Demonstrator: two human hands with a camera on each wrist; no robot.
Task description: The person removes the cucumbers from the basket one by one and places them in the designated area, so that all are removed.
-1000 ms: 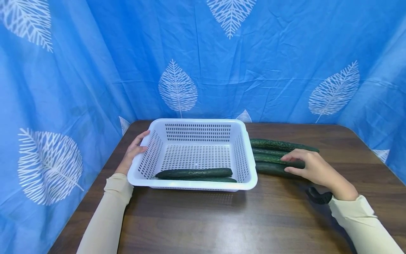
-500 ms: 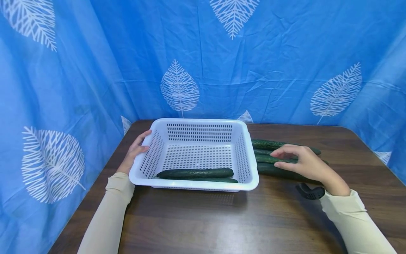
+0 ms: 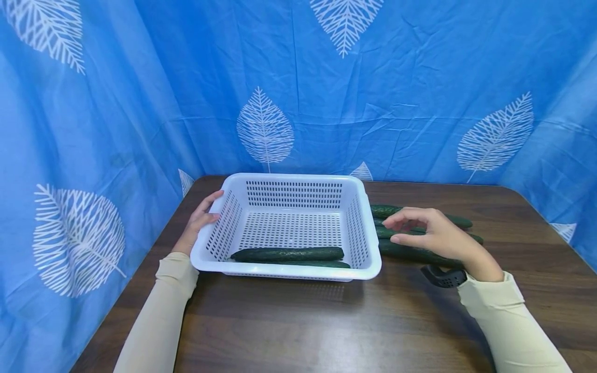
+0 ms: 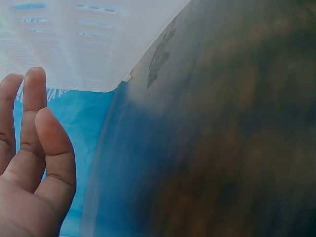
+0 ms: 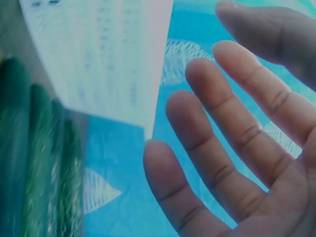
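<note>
The right hand [image 3: 436, 235] hovers with its grip apart, fingers loosely spread and holding nothing, just above the pile of loose cucumbers [image 3: 420, 254] that lies on the desk [image 3: 298, 326] beside the right wall of the white basket [image 3: 359, 228], toward the desk's far right part. These cucumbers lie side by side with their long axes running left to right, roughly parallel to the desk's far edge, so they stretch across the line of the fingers, directly under and slightly beyond the fingertips; whether any finger touches one cannot be told. The right wrist view shows the open fingers [image 5: 232, 148] with the green cucumbers [image 5: 34, 158] blurred off to one side below the basket wall. This hand is clearly the nearer one. The left hand [image 3: 198, 225] rests against the basket's left rim, fingers straight along it, well apart from the pile. Two cucumbers [image 3: 286, 255] already lie in the basket along its near wall, also running left to right.
</note>
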